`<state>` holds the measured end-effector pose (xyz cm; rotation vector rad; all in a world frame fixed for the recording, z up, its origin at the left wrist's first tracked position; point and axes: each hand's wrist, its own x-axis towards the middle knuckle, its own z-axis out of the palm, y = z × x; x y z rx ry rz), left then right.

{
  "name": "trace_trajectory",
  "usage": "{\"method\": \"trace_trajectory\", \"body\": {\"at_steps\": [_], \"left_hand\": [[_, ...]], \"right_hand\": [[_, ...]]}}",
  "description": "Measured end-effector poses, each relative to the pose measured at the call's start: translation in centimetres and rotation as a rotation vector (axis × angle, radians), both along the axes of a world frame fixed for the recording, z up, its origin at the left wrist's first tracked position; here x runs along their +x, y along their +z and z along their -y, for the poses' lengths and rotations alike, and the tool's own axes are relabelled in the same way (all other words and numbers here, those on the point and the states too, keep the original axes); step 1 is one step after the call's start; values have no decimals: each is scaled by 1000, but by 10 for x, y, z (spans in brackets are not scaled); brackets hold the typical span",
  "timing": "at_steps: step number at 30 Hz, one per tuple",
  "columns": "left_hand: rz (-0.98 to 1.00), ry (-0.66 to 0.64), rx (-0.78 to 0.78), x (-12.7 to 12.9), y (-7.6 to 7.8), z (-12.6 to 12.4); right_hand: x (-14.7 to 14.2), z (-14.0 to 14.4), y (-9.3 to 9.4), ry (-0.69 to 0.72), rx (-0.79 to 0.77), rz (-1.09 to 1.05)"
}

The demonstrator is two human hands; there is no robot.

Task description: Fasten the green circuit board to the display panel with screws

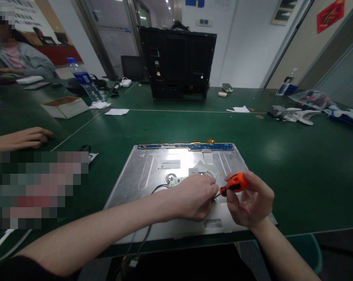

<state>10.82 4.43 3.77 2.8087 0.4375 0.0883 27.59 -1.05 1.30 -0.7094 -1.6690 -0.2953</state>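
Observation:
An orange-and-black screwdriver (236,183) is held by its handle in my right hand (251,199), the shaft pointing down and left. My left hand (198,195) is closed near the screwdriver's tip; whatever its fingers grip is hidden. Both hands are over a silver metal display panel (153,171) lying flat on the table. A blue circuit strip (182,147) runs along the panel's far edge, with a flat ribbon cable (207,157) coming from it. Partly covered by my left hand is a small pale circuit board (176,181). Dark cables (147,236) hang over the near edge.
On the green table (296,168) a black screen housing (179,64) stands upright at the back. A water bottle (85,80) and an open box (65,107) are at left. Gloves (293,114) lie at right. Another person's hand (32,137) rests on the left side.

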Motion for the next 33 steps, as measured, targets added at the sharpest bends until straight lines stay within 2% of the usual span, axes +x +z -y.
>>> {"method": "trace_trajectory", "body": {"at_steps": [8, 12, 16, 19, 33], "left_hand": [[-20, -10, 0, 1, 4, 1], [-12, -9, -2, 1, 1, 0], [2, -6, 14, 1, -1, 0], [-14, -4, 32, 0, -2, -1], [-43, -5, 27, 1, 4, 1]], "right_hand": [[2, -3, -1, -88, 99, 70], [1, -4, -1, -41, 89, 60], [2, -2, -2, 57, 7, 23], [2, 0, -3, 81, -42, -12], [1, -2, 3, -79, 69, 35]]}}
